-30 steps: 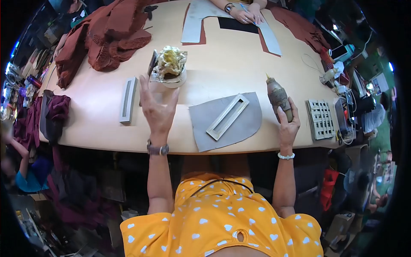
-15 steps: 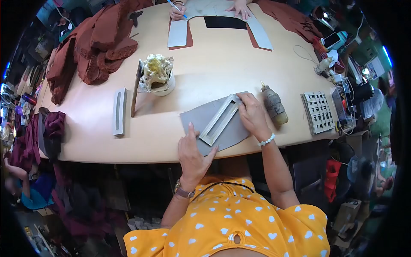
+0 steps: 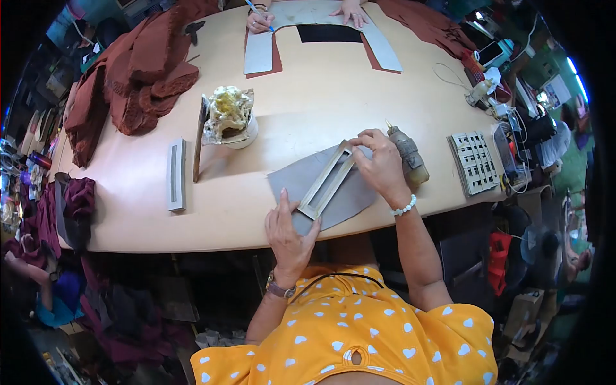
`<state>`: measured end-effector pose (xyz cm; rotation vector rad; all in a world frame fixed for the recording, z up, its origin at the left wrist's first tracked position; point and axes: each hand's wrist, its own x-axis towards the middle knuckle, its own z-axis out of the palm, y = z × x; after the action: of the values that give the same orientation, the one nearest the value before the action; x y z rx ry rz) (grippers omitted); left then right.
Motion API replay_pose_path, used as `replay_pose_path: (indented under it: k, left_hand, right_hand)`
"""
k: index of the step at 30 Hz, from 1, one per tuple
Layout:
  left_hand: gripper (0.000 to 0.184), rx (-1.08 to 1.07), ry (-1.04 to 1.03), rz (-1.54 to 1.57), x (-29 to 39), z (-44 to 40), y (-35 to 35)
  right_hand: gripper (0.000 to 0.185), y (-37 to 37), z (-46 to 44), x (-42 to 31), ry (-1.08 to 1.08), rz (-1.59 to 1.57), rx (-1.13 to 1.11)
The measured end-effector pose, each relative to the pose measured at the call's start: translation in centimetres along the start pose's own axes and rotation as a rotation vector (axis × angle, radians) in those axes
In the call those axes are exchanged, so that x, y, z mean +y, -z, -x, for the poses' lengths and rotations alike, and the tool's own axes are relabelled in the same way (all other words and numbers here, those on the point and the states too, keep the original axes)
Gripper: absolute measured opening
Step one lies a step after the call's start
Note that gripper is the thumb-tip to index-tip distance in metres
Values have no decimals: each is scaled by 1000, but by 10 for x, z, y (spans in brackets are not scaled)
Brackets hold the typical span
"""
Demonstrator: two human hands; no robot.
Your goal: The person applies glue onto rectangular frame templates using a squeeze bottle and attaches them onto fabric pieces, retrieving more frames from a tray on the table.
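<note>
A narrow rectangular frame point(image 3: 310, 211) with a long slot lies slanted on a grey sheet piece point(image 3: 353, 204) near the table's front edge. My right hand point(image 3: 380, 165) pinches the frame's far end between thumb and fingers. At the near end, my left hand point(image 3: 290, 236) rests with fingers spread, its thumb and a fingertip by the frame's corner and on the grey piece. A squeeze bottle point(image 3: 410, 158) with a pointed nozzle, wrapped round its middle, lies just right of my right hand.
A similar slotted bar point(image 3: 176, 176) lies left, beside a flat stick point(image 3: 201, 141) and a crusted pot point(image 3: 240, 131). Reddish-brown pieces point(image 3: 144, 70) are heaped far left. A slotted panel point(image 3: 473, 163) lies right. Across the table, another person's hand point(image 3: 260, 22) holds a blue pen.
The frame's far end has shifted slightly left with my right hand, whose fingers are now more bent. My left hand stays at the near end. The whole view has shifted a little.
</note>
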<state>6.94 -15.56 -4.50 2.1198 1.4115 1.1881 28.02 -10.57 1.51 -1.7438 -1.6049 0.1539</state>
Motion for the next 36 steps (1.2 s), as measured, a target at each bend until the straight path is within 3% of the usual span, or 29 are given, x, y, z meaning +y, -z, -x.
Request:
replay_pose_path:
  k: [3, 7, 14, 16, 21, 24, 29, 36]
  left_hand:
    - [88, -3, 17, -11, 0, 0, 0]
    - [89, -7, 34, -13, 2, 3, -1]
    - [88, -25, 29, 21, 3, 4, -1]
    - [87, -16, 38, 27, 3, 4, -2]
    - [85, -2, 11, -21, 3, 5, -3]
    - [85, 10, 20, -12, 1, 6, -6]
    - [86, -20, 60, -10, 1, 7, -4]
    - [82, -37, 65, 50, 3, 7, 2]
  right_hand:
    - [17, 10, -8, -4, -32, -107, -123]
    - [16, 9, -10, 3, -2, -37, -129]
    - [23, 41, -25, 43, -223, -345, -136]
    - [22, 86, -36, 69, -214, -424, -25]
    - [25, 209, -51, 153, -480, -217, 227]
    - [18, 244, -27, 196, -599, -480, 470]
    - [20, 229, 56, 233, -685, -680, 752]
    - [31, 163, 115, 192, -725, -852, 990]
